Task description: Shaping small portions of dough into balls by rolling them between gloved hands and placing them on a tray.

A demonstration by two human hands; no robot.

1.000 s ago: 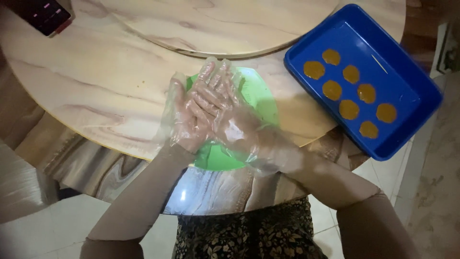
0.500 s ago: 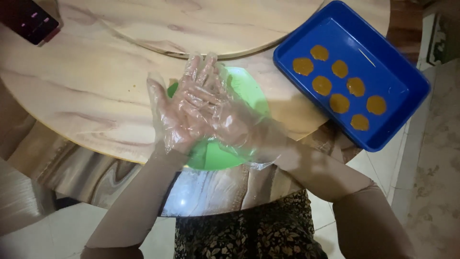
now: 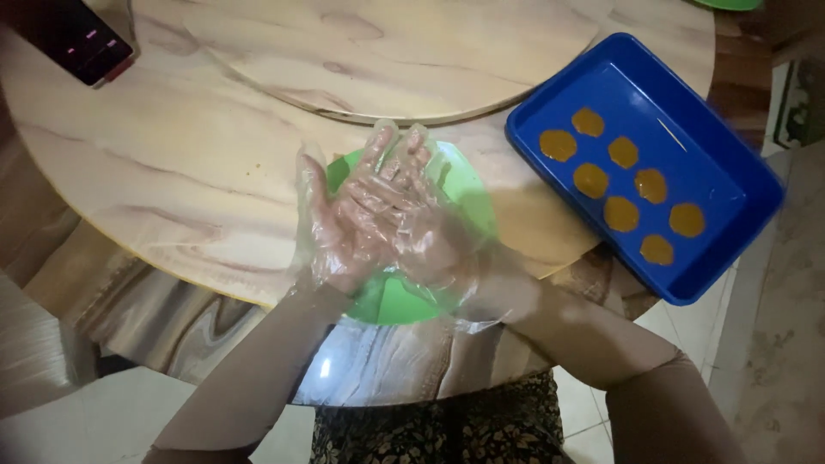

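Both my hands wear thin clear plastic gloves. My left hand (image 3: 339,236) and my right hand (image 3: 421,228) are pressed palm to palm, fingers stretched out and pointing away from me, with the right lying over the left. They hover just above a green bowl (image 3: 471,202) at the near edge of the round wooden table (image 3: 172,180). Anything between the palms is hidden.
A blue rectangular tray (image 3: 696,137) sits at the right and overhangs the table edge. It holds several flat round brown dough pieces (image 3: 620,214). A raised wooden turntable (image 3: 387,51) fills the table's middle. A dark phone (image 3: 73,39) lies at the far left.
My hands stay pressed together over the green bowl, and the right hand has slid a little across the left. The tray and phone lie as before.
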